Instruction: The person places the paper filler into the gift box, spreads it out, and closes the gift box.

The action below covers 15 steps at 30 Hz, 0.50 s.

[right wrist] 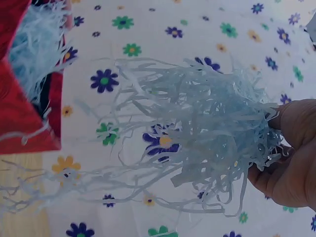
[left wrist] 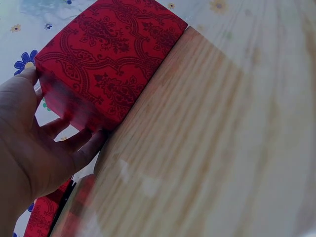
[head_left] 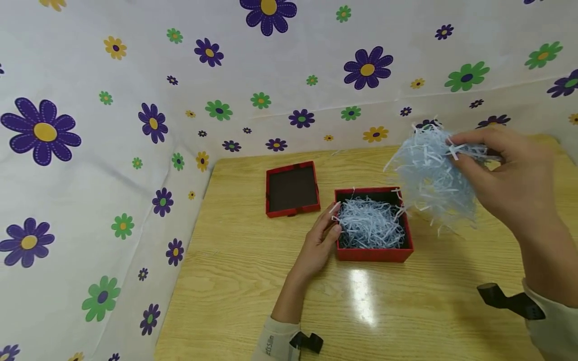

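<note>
Red box (head_left: 374, 253) open on the tabletop (head_left: 253, 281), already part-filled with pale blue shredded paper (head_left: 370, 225). Left hand (head_left: 321, 240) at the box's 9 o'clock side, fingers (left wrist: 74, 143) relaxed and fairly straight, resting against the patterned red wall, steadying rather than gripping. Right hand (head_left: 515, 180) raised at about 2 o'clock from the box, above the tabletop, fingers (right wrist: 289, 168) pinched narrow round a loose clump of shredded paper (head_left: 431, 175), strands dangling free. Lid (head_left: 292, 189) lying inside-up at the box's 10 o'clock, near but apart. Judged from this: 1 layer of filling in, 1 handful in the air and not yet in the box, lid off. Flowered cloth (head_left: 113, 125) behind and at the left.
</note>
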Tool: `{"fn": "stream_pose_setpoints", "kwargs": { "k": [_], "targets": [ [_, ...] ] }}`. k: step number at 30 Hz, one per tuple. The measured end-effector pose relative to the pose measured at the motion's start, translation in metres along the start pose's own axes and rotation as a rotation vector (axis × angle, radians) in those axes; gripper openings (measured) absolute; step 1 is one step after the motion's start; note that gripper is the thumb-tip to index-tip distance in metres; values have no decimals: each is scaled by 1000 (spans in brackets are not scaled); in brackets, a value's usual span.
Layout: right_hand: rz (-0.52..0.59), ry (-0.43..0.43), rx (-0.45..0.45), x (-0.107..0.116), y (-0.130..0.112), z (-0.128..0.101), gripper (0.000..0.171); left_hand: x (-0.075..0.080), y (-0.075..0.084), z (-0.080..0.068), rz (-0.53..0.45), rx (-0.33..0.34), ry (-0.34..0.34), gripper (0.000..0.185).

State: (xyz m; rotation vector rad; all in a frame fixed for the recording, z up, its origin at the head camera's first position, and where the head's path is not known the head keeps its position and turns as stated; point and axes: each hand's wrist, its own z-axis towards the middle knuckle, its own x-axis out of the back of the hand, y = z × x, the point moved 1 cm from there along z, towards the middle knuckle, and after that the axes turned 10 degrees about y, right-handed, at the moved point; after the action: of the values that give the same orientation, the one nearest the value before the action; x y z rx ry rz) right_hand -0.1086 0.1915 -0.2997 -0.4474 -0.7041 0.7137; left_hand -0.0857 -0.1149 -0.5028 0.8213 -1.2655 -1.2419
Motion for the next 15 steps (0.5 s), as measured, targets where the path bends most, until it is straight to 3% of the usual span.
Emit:
{"fn": "stream_pose_setpoints", "kwargs": {
  "k": [4,11,15],
  "targets": [
    [71,-4,65,-6,-28,10,28,-2,2,-1,-1,-1,-2,51],
    [232,5,181,-16,-65,25,28,6,33,-3,-46,-17,-10,51],
    [351,-8,181,-22,-81,28,28,6,28,-1,-27,-13,-8,51]
  ]
}}
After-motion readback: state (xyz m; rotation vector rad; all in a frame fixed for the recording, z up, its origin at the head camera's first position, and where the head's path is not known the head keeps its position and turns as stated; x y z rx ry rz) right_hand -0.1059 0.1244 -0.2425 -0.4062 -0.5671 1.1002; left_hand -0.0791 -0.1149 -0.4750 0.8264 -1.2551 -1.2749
